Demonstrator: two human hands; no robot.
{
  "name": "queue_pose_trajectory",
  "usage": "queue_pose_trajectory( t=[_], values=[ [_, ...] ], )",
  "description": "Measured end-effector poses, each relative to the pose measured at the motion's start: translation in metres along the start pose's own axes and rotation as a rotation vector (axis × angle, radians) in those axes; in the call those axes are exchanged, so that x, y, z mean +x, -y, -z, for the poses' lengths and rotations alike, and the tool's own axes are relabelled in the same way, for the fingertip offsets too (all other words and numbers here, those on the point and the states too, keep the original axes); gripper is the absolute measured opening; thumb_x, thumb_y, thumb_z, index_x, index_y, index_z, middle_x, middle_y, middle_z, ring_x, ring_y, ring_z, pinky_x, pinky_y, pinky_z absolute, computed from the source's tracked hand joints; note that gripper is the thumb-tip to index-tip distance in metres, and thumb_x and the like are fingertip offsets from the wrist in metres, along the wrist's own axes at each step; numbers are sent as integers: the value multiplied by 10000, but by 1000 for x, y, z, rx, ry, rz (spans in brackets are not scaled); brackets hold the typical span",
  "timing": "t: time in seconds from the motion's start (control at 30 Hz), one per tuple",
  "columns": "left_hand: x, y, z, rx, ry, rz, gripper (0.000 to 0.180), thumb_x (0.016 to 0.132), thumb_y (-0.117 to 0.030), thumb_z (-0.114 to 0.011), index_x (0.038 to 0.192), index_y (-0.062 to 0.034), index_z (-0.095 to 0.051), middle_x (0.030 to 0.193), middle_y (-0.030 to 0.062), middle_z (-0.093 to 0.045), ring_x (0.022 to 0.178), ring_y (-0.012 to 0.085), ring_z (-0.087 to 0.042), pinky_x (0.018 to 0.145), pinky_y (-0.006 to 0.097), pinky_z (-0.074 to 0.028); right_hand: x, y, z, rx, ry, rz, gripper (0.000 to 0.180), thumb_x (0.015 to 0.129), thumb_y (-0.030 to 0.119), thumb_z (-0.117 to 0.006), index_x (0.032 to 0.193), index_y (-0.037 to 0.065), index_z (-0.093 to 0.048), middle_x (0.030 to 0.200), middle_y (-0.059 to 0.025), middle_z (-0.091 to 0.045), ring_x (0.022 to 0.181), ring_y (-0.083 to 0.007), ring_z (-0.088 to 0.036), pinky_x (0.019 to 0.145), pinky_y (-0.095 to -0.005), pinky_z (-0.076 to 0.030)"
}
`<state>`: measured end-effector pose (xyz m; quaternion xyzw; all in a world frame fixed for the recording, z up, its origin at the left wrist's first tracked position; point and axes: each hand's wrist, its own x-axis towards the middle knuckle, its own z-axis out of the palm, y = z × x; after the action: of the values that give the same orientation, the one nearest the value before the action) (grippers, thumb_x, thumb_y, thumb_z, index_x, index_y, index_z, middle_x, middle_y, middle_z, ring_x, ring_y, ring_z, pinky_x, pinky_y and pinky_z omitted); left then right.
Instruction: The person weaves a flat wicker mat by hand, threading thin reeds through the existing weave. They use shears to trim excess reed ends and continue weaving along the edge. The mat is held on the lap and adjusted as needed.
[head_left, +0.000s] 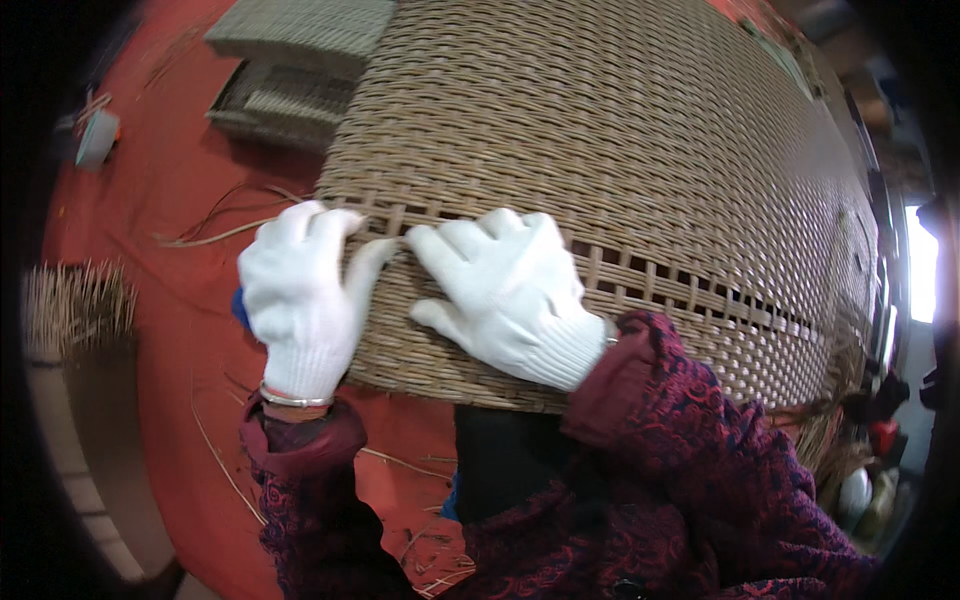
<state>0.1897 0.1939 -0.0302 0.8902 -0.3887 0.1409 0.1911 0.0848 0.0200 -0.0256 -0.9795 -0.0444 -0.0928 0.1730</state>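
A large brown woven wicker panel [590,120] spreads before me, with a row of open gaps running across its nearer part. At the panel's left edge is my left hand [305,290] in a white knit glove, fingers curled and thumb reaching over the weave. A loose cane strand [225,235] runs from the left into this hand; its far end is hidden by the fingers. My right hand [510,290], also gloved, rests on the weave along the gap row. Its index finger points toward the left thumb, and its own thumb stands apart from the fingers.
Red sheeting [190,330] covers the floor, scattered with loose cane bits. Behind the panel's left end are stacked woven pieces [300,35]. A piece with upright cane ends [80,305] stands at far left, near a pale container [97,138]. A bright window [921,265] shows at right.
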Motion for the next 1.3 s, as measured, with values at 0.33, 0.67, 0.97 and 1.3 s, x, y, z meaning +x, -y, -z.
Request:
queue_pose_trajectory(
  t=[0.33,0.67,0.97,1.3],
  values=[
    [-4,-4,-8,118,15,82,258,787,-265,-837,919,-91,-700,1009,70,-680,901,314,-642,773,417,-523,-11,-8,-13,77,-185,51,518,809,400,-759,1163,51,-611,1002,-46,-638,964,-248,-599,775,-420,-439],
    [-7,0,-6,13,23,168,226,905,-328,-722,1015,-130,-729,969,99,-722,864,323,-681,752,436,-525,-47,-14,26,88,-54,113,533,767,324,-802,1183,72,-585,1220,-91,-609,1096,-267,-605,915,-442,-491],
    [-8,11,-4,-348,88,304,171,916,-194,-725,1056,-96,-734,1016,121,-717,911,321,-694,804,386,-542,-75,-37,50,-112,22,-112,633,739,442,-831,1243,130,-607,1120,-32,-627,1045,-275,-605,871,-448,-463],
    [-23,47,-4,-1055,112,675,324,964,-12,-431,1209,64,-628,1182,109,-693,1094,170,-631,1004,291,-471,-82,-38,45,-131,46,-93,786,771,442,-813,1410,76,-537,1291,-60,-584,1171,-283,-544,990,-476,-394]
  ],
)
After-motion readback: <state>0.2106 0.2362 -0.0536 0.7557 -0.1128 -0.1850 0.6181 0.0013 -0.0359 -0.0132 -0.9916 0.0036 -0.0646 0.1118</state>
